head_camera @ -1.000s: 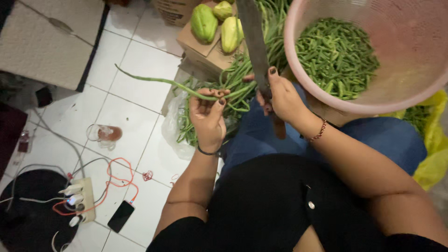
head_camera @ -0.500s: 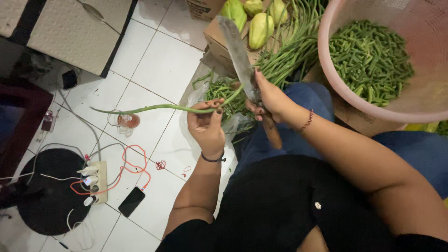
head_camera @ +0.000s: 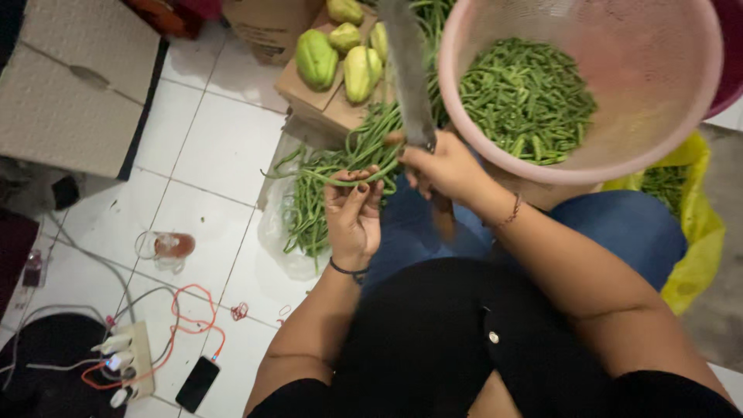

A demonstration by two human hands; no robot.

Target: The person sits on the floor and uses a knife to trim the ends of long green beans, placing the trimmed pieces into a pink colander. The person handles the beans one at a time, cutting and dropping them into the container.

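My left hand (head_camera: 354,213) pinches a long green bean (head_camera: 340,179) that lies crosswise at my fingertips. My right hand (head_camera: 445,170) grips a large knife (head_camera: 408,70) whose blade points up and away, its base close to the bean. A heap of long beans (head_camera: 333,182) lies on clear plastic on the floor just beyond my left hand. A pink basket (head_camera: 658,147) holding cut bean pieces (head_camera: 526,101) sits at my right, above my knee.
Green chayotes (head_camera: 316,58) rest on a cardboard box (head_camera: 309,97). A yellow bag (head_camera: 696,232) with more beans is at the right. On the white tiles at left are a glass (head_camera: 172,248), a power strip (head_camera: 128,360) with cables, and a phone (head_camera: 196,384).
My left hand drew the long bean in from the left toward the heap. The knife blade swung more upright. The view shifted so the basket and box sit closer to centre.
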